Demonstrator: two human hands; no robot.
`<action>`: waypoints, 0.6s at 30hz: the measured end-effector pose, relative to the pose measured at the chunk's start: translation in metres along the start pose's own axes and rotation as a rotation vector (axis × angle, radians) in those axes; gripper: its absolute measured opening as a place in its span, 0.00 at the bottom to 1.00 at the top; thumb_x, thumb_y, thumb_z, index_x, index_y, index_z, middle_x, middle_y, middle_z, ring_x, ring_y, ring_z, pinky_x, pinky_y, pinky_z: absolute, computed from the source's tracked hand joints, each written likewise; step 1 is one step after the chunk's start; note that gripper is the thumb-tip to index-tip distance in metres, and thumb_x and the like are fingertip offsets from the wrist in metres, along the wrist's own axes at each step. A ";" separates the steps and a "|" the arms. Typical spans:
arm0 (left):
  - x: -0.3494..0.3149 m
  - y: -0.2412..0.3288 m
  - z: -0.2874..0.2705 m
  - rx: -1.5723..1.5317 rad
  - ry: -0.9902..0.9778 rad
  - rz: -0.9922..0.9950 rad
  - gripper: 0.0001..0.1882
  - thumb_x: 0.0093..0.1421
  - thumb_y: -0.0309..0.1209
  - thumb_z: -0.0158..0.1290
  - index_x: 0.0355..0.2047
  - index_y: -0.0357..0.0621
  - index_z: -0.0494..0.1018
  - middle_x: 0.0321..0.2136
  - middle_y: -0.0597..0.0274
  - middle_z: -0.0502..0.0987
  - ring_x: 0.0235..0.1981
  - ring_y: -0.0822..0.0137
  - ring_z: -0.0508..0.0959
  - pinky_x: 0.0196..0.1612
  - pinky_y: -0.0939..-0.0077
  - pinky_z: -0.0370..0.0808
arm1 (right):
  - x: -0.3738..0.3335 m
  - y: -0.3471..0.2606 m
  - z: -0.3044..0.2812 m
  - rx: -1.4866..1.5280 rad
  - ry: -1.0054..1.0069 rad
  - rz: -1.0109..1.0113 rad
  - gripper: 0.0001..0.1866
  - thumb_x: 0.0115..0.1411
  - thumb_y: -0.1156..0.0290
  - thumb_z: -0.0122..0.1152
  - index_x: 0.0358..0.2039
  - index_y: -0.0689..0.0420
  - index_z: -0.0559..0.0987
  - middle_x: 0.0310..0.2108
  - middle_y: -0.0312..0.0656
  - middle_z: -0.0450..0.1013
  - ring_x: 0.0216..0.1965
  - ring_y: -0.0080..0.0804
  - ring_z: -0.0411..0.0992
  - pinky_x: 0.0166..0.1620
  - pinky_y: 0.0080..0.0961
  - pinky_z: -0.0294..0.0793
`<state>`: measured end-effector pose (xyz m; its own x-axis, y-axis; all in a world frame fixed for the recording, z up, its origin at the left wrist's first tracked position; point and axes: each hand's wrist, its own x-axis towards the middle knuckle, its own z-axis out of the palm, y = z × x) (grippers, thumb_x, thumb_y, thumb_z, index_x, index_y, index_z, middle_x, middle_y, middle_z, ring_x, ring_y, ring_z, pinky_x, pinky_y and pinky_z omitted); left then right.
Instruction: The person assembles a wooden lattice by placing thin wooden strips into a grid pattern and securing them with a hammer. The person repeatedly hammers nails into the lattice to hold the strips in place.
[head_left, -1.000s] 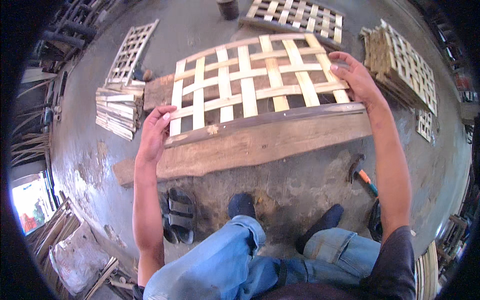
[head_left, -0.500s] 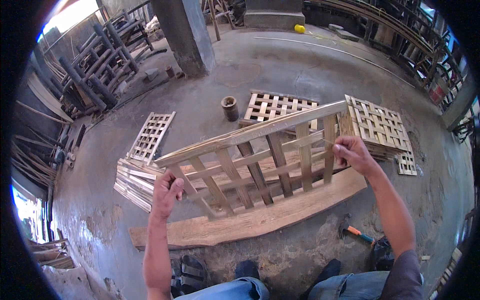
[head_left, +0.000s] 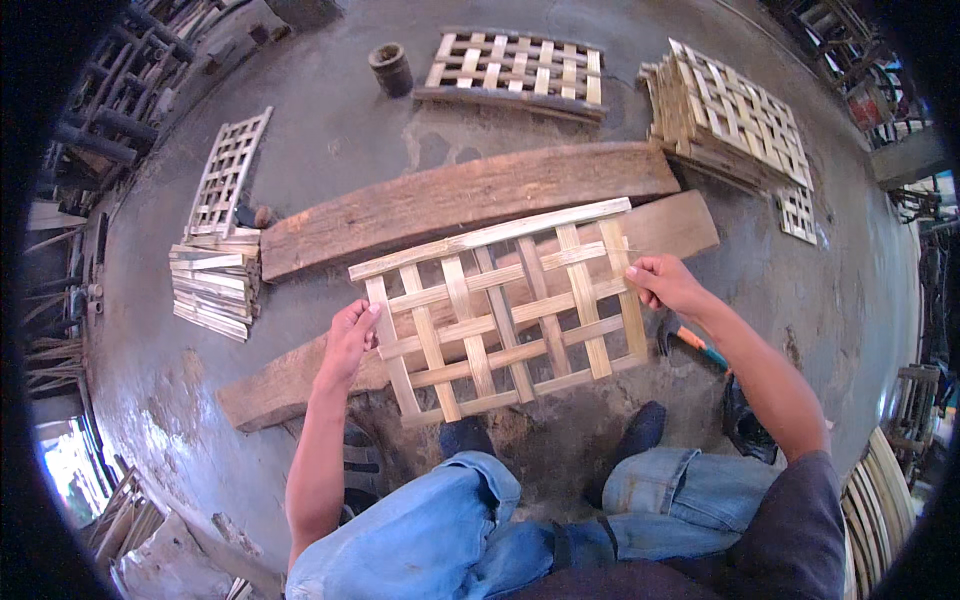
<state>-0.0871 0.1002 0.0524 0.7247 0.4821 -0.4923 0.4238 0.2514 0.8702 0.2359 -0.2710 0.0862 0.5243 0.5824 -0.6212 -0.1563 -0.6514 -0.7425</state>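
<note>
Between my hands hangs a woven slat panel [head_left: 518, 352], a lattice of pale and darker wooden strips with open gaps. My left hand [head_left: 352, 335] pinches its left side strip. At the right side strip my right hand [head_left: 662, 282] grips the panel with thumb and fingers. The panel is lifted in front of my knees, partly covering a rough plank [head_left: 285, 385] on the floor. Another thick plank [head_left: 470, 195] lies just beyond it. A hammer [head_left: 690, 338] with an orange and teal handle rests on the floor below my right hand.
A stack of woven panels [head_left: 740, 115] stands at the far right, and another panel [head_left: 515, 70] lies at the back. At left are a smaller lattice panel [head_left: 228, 175] and a pile of loose slats [head_left: 212, 285]. A brown cylindrical pot [head_left: 390, 70] stands behind the planks.
The panel, steeply slanted and blurred before, now faces me more fully and is closer to my knees. Both hands keep their hold. My view has tipped further down.
</note>
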 end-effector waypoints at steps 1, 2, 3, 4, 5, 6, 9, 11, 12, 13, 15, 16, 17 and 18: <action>0.001 -0.005 0.002 0.030 0.011 -0.024 0.12 0.67 0.38 0.51 0.29 0.47 0.71 0.17 0.79 0.62 0.18 0.85 0.60 0.22 0.86 0.60 | 0.003 0.008 0.003 0.003 0.000 0.017 0.14 0.67 0.61 0.57 0.30 0.58 0.77 0.19 0.30 0.69 0.19 0.16 0.66 0.25 0.17 0.67; 0.001 -0.010 0.004 0.059 0.022 -0.049 0.12 0.67 0.38 0.51 0.29 0.47 0.71 0.17 0.79 0.62 0.18 0.85 0.60 0.22 0.86 0.59 | 0.005 0.015 0.006 -0.003 0.006 0.031 0.14 0.67 0.61 0.57 0.31 0.58 0.78 0.19 0.31 0.70 0.19 0.16 0.66 0.24 0.17 0.67; 0.002 -0.015 0.008 0.087 0.034 -0.072 0.12 0.67 0.38 0.51 0.28 0.46 0.71 0.17 0.79 0.62 0.18 0.84 0.59 0.22 0.86 0.59 | 0.006 0.021 0.008 -0.010 0.011 0.044 0.14 0.67 0.61 0.57 0.31 0.58 0.78 0.19 0.31 0.70 0.19 0.16 0.66 0.24 0.17 0.67; 0.002 -0.016 0.009 0.104 0.041 -0.070 0.12 0.67 0.39 0.52 0.29 0.46 0.71 0.17 0.78 0.63 0.18 0.84 0.60 0.22 0.86 0.59 | 0.009 0.025 0.011 -0.016 0.013 0.049 0.14 0.67 0.61 0.57 0.31 0.59 0.78 0.19 0.31 0.70 0.19 0.16 0.66 0.24 0.17 0.68; 0.004 -0.017 0.012 0.120 0.048 -0.068 0.13 0.67 0.39 0.52 0.29 0.46 0.71 0.17 0.78 0.63 0.18 0.84 0.60 0.22 0.86 0.59 | 0.013 0.031 0.013 -0.017 0.013 0.045 0.14 0.66 0.61 0.57 0.31 0.59 0.78 0.19 0.31 0.71 0.20 0.17 0.67 0.24 0.17 0.68; 0.005 -0.019 0.013 0.135 0.055 -0.066 0.13 0.67 0.39 0.52 0.29 0.46 0.71 0.17 0.78 0.63 0.18 0.84 0.60 0.21 0.86 0.59 | 0.017 0.037 0.014 -0.020 0.012 0.041 0.14 0.66 0.61 0.57 0.31 0.59 0.78 0.19 0.31 0.71 0.20 0.17 0.67 0.24 0.17 0.68; 0.010 -0.031 0.009 0.220 0.078 -0.078 0.13 0.67 0.39 0.52 0.29 0.45 0.72 0.17 0.77 0.64 0.17 0.83 0.61 0.21 0.84 0.60 | 0.028 0.050 0.020 -0.028 0.001 0.042 0.15 0.66 0.60 0.57 0.31 0.60 0.78 0.20 0.32 0.72 0.20 0.17 0.68 0.24 0.18 0.69; 0.010 -0.033 0.012 0.226 0.085 -0.059 0.13 0.66 0.38 0.53 0.30 0.43 0.73 0.17 0.76 0.66 0.17 0.83 0.62 0.21 0.83 0.61 | 0.030 0.055 0.020 -0.040 0.006 0.054 0.15 0.66 0.60 0.58 0.31 0.60 0.79 0.19 0.32 0.72 0.20 0.18 0.68 0.24 0.18 0.69; 0.010 -0.033 0.014 0.230 0.088 -0.050 0.12 0.66 0.38 0.53 0.30 0.42 0.73 0.17 0.75 0.67 0.17 0.83 0.63 0.21 0.83 0.62 | 0.031 0.057 0.019 -0.047 0.016 0.059 0.15 0.65 0.59 0.58 0.31 0.60 0.79 0.19 0.33 0.72 0.20 0.18 0.68 0.24 0.18 0.69; 0.009 -0.034 0.016 0.237 0.104 -0.042 0.12 0.66 0.37 0.54 0.31 0.41 0.73 0.17 0.74 0.68 0.17 0.83 0.64 0.21 0.83 0.63 | 0.031 0.059 0.020 -0.054 0.023 0.065 0.16 0.65 0.59 0.58 0.31 0.60 0.79 0.19 0.33 0.72 0.20 0.18 0.68 0.24 0.18 0.69; 0.007 -0.034 0.021 0.251 0.132 -0.026 0.11 0.65 0.35 0.55 0.31 0.39 0.74 0.18 0.72 0.70 0.18 0.82 0.66 0.22 0.82 0.64 | 0.032 0.060 0.019 -0.095 0.022 0.069 0.16 0.65 0.59 0.58 0.31 0.61 0.80 0.19 0.34 0.72 0.19 0.19 0.69 0.24 0.19 0.70; 0.007 -0.033 0.024 0.284 0.153 -0.032 0.11 0.64 0.35 0.55 0.32 0.38 0.74 0.18 0.71 0.71 0.18 0.82 0.67 0.22 0.82 0.65 | 0.031 0.058 0.020 -0.115 0.023 0.069 0.16 0.65 0.59 0.58 0.31 0.61 0.80 0.19 0.34 0.73 0.19 0.19 0.69 0.24 0.19 0.70; 0.006 -0.032 0.026 0.317 0.172 -0.037 0.11 0.64 0.34 0.56 0.32 0.37 0.74 0.18 0.70 0.72 0.18 0.81 0.68 0.22 0.81 0.65 | 0.031 0.055 0.021 -0.136 0.041 0.076 0.16 0.65 0.59 0.58 0.31 0.61 0.80 0.19 0.35 0.73 0.19 0.19 0.69 0.24 0.20 0.70; 0.007 -0.032 0.027 0.350 0.190 -0.042 0.11 0.63 0.34 0.56 0.32 0.36 0.74 0.19 0.69 0.73 0.18 0.81 0.69 0.22 0.81 0.66 | 0.030 0.052 0.022 -0.157 0.059 0.083 0.16 0.65 0.59 0.58 0.31 0.61 0.81 0.19 0.35 0.73 0.19 0.20 0.69 0.23 0.20 0.70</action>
<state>-0.0815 0.0729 0.0203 0.6033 0.6327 -0.4854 0.6339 -0.0112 0.7733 0.2246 -0.2768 0.0233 0.5643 0.4968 -0.6594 -0.0708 -0.7666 -0.6382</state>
